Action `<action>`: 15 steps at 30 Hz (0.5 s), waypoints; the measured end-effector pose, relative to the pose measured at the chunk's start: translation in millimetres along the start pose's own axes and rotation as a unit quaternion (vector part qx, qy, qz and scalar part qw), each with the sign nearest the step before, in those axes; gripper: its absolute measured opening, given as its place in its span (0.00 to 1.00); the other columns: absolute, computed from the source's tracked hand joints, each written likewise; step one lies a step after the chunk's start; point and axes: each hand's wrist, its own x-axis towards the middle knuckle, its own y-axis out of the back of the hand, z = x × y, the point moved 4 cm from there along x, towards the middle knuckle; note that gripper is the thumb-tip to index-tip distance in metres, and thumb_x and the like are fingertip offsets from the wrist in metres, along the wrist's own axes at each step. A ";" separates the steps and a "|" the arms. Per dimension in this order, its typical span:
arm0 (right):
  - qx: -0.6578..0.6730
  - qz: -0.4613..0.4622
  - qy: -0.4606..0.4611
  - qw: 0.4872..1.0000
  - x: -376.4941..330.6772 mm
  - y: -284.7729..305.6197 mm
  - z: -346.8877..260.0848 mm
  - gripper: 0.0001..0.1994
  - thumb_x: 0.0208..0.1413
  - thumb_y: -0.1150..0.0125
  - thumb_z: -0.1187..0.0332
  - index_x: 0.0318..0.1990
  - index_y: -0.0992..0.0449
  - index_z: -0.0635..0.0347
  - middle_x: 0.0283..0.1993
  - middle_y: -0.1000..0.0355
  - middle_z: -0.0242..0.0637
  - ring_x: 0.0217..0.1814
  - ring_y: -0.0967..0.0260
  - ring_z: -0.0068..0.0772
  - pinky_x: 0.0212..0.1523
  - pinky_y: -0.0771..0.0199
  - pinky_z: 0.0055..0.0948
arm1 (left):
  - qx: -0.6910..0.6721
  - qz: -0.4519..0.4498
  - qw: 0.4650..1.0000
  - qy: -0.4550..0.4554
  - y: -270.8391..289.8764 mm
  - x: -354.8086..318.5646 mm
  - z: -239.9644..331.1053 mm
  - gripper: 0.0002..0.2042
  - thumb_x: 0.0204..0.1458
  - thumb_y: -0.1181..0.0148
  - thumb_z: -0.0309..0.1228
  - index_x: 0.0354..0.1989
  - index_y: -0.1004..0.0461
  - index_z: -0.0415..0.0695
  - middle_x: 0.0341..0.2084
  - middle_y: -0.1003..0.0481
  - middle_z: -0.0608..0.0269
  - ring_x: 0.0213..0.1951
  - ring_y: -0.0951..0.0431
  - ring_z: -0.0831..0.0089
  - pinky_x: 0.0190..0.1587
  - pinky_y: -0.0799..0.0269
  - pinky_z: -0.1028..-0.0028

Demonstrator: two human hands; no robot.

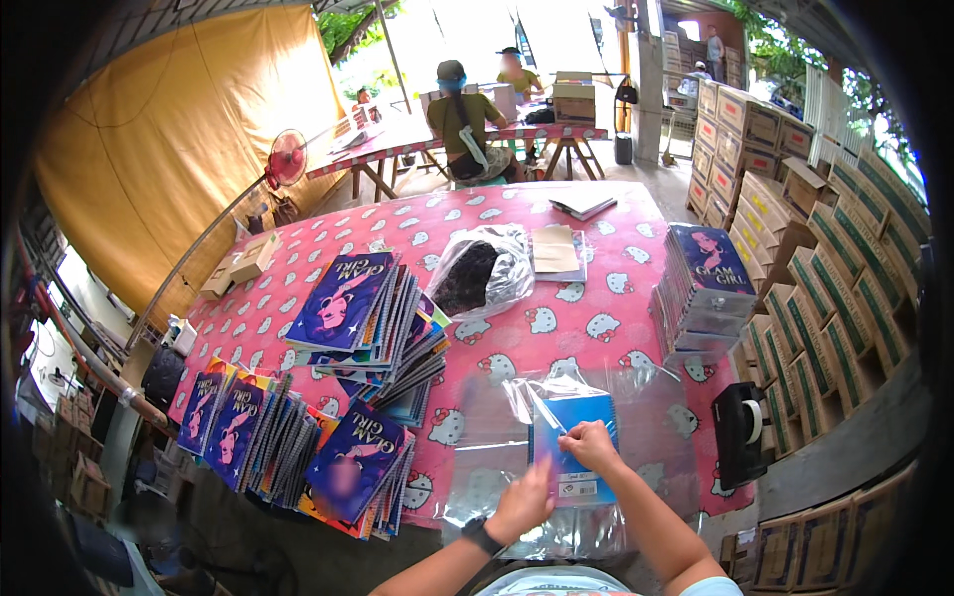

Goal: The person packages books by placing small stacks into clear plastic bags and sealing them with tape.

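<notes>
A blue spiral notebook [574,422] lies inside a clear plastic sleeve [636,397] on the pink patterned table [596,308], close to the near edge. My right hand [588,445] pinches the sleeve over the notebook's middle. My left hand [524,502], with a dark wrist strap, rests on the sleeve's lower left part, fingers curled on the plastic. More clear sleeves [477,477] lie flat under and around the notebook.
Stacks of spiral notebooks [373,318] cover the table's left side, another stack [706,283] stands at the right. A black tape dispenser [740,427] sits at the right edge. A plastic bag [482,273] lies mid-table. Cardboard boxes [835,268] line the right. People sit at a far table.
</notes>
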 end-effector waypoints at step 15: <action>0.040 -0.067 -0.066 0.995 -1.7 9.4 -0.9 0.11 0.47 0.36 0.61 0.27 0.19 0.62 0.24 0.25 0.40 0.25 0.30 0.25 0.31 0.30 0.28 | 0.022 0.058 0.998 0.003 -59.7 171.9 -127.9 0.29 0.56 0.53 0.44 0.65 0.49 0.47 0.66 0.59 0.44 0.64 0.53 0.42 0.61 0.52 0.47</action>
